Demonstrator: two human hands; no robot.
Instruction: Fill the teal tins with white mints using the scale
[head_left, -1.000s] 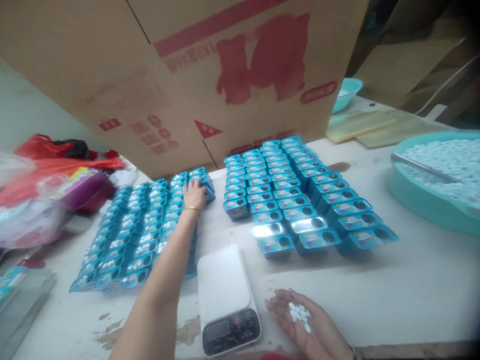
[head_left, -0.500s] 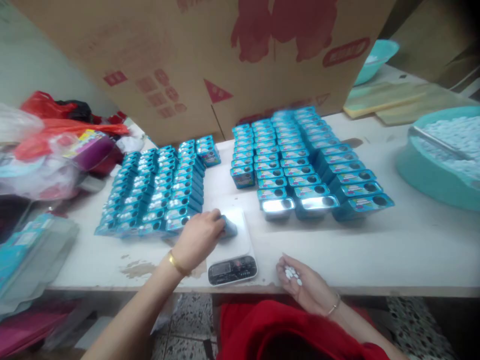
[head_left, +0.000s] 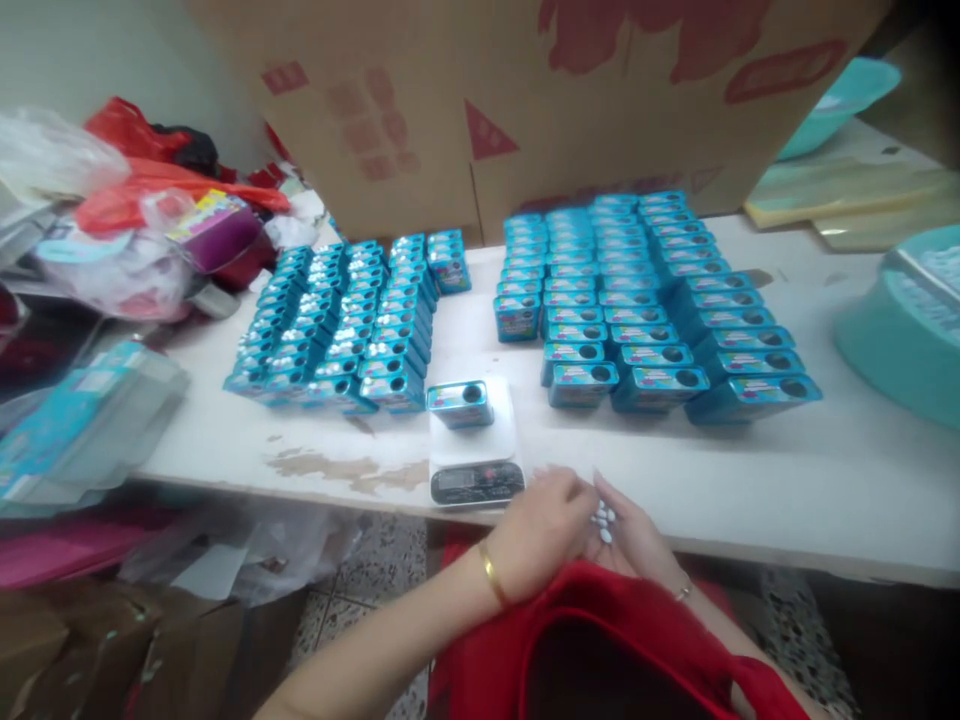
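A blue tin [head_left: 460, 404] with a round dark hole in its top stands on the white scale [head_left: 477, 450], with no hand on it. My left hand [head_left: 551, 528], a gold bangle at its wrist, is over my right palm, its fingers pinched together at the white tablets [head_left: 604, 522]; whether a tablet is between the fingertips is hidden. My right hand [head_left: 637, 540] is cupped palm up at the table's front edge and holds several tablets. Rows of blue tins [head_left: 390, 345] with white tablets on top stand left of the scale, more rows [head_left: 622, 310] to its right.
A large cardboard box [head_left: 420, 110] stands behind the tins. On the right are a green basin of white tablets [head_left: 892, 330] and a smaller green basin [head_left: 840, 105]. Plastic bags [head_left: 127, 250] and stacked blue packaging [head_left: 90, 430] lie on the left.
My left hand has let go of the tin on the scale and moved right and toward me, to my right palm. The view has shifted, so the tins appear higher and further right.
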